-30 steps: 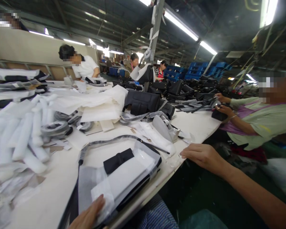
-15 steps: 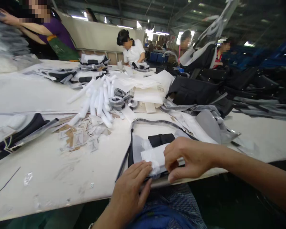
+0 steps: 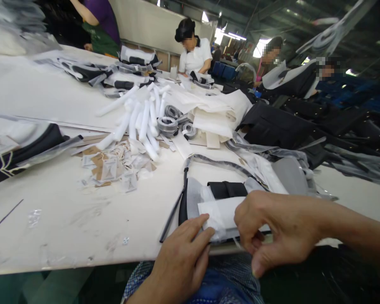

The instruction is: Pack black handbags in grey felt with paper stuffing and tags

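A black bag (image 3: 183, 207) with a plastic-wrapped strap (image 3: 221, 159) lies at the table's front edge, partly covered by white wrapping (image 3: 221, 213). A black strap piece (image 3: 227, 189) shows above the wrapping. My left hand (image 3: 185, 249) rests its fingertips on the wrapping's left end, fingers apart, holding nothing. Over the right end of the wrapping is my right hand (image 3: 272, 228), its fingers curled and the thumb pointing down; whether something thin is between the fingers is hidden.
White foam rolls (image 3: 142, 122), coiled straps (image 3: 168, 126) and small packets with tags (image 3: 109, 169) lie behind. A wrapped bag (image 3: 28, 145) is at left, black bags (image 3: 275, 126) at right. People stand beyond the table.
The camera view has tilted and shifted. My right hand has moved down and right toward the table edge, its thumb lower; my left hand's fingers have spread a little on the wrapping.
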Motion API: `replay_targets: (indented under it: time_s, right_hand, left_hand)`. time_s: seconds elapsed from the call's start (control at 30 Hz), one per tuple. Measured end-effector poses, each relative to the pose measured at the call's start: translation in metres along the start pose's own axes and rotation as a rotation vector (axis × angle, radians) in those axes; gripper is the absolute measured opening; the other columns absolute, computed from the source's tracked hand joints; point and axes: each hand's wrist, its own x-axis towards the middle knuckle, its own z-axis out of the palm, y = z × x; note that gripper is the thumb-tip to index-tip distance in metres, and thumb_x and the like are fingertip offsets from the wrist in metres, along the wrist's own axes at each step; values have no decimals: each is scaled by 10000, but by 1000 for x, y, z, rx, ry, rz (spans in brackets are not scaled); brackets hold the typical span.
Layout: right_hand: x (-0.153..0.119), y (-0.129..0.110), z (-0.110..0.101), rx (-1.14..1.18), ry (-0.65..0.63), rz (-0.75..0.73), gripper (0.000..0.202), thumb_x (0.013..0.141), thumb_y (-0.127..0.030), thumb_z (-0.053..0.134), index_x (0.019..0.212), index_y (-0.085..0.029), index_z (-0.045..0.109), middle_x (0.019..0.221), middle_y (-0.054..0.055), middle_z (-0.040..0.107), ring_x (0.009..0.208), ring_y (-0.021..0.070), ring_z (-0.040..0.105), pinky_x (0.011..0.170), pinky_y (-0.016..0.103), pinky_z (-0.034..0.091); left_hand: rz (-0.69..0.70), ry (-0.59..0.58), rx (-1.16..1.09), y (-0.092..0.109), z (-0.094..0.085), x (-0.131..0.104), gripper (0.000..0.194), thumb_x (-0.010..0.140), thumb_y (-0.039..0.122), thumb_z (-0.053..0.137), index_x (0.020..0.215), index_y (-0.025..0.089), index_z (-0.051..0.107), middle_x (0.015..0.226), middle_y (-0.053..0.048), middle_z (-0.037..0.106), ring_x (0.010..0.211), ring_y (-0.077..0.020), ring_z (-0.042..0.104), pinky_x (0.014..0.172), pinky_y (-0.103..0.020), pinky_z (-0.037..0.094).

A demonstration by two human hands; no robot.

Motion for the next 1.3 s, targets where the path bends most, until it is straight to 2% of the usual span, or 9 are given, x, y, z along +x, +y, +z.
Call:
replay_targets:
  time_s: [0.13, 0.37, 0.53, 0.8, 0.93, 1.1, 1.3]
  right_hand:
    - [7, -6, 0, -28, -73, 44, 309, 814, -491, 760, 753, -191, 715, 650, -15, 658, 560, 96, 553, 555, 208, 375]
    - [46, 11, -9, -413, -90, 58, 191, 841, -388, 721, 773, -212, 749, 666, 6, 703, 578, 126, 574, 538, 244, 296]
    - [62, 14, -12, -630, -90, 75, 117, 834, -333, 709, 821, -238, 775, 721, 41, 751, 641, 173, 632, 549, 278, 250]
    - [74, 19, -12, -760, -151, 117, 189, 837, -430, 732, 853, -251, 790, 741, 43, 760, 703, 202, 672, 535, 296, 208]
    - [75, 23, -13, -755, -142, 103, 198, 838, -435, 727, 839, -247, 788, 728, 44, 758, 695, 194, 666, 530, 292, 208]
    - [75, 27, -15, -739, -142, 81, 303, 873, -522, 663, 841, -252, 795, 694, 44, 747, 662, 186, 652, 519, 289, 222]
    - [90, 21, -16, -830, -184, 118, 326, 840, -541, 695, 818, -235, 806, 659, 56, 736, 645, 198, 656, 518, 287, 237]
  left_hand:
    - [10, 4, -27, -3, 1, 0, 406, 920, 139, 491, 1314, 222, 541, 1450, -100, 526, 1295, -238, 538, 1045, -465, 523]
    - [-2, -5, -50, -2, -1, 1, 448, 903, 113, 496, 1336, 223, 530, 1443, -108, 527, 1281, -245, 547, 1043, -469, 524]
    - [-18, -4, -58, -2, 1, 0, 502, 893, 107, 502, 1379, 234, 503, 1464, -101, 508, 1302, -246, 528, 1055, -459, 515]
    - [-44, 1, -59, -2, 2, -1, 524, 889, 141, 518, 1400, 254, 494, 1469, -82, 509, 1293, -232, 540, 1068, -419, 508]
    - [10, -42, -19, -4, 0, -5, 634, 862, 164, 568, 1469, 289, 430, 1566, -102, 371, 1372, -274, 461, 1088, -472, 479]
    - [112, -90, 12, -10, 4, -11, 744, 801, 39, 544, 1486, 299, 416, 1646, -116, 160, 1466, -315, 304, 1121, -539, 417]
    - [118, -36, 32, -8, 8, -12, 755, 763, 1, 527, 1463, 274, 451, 1663, -131, 67, 1457, -332, 321, 1083, -522, 459]
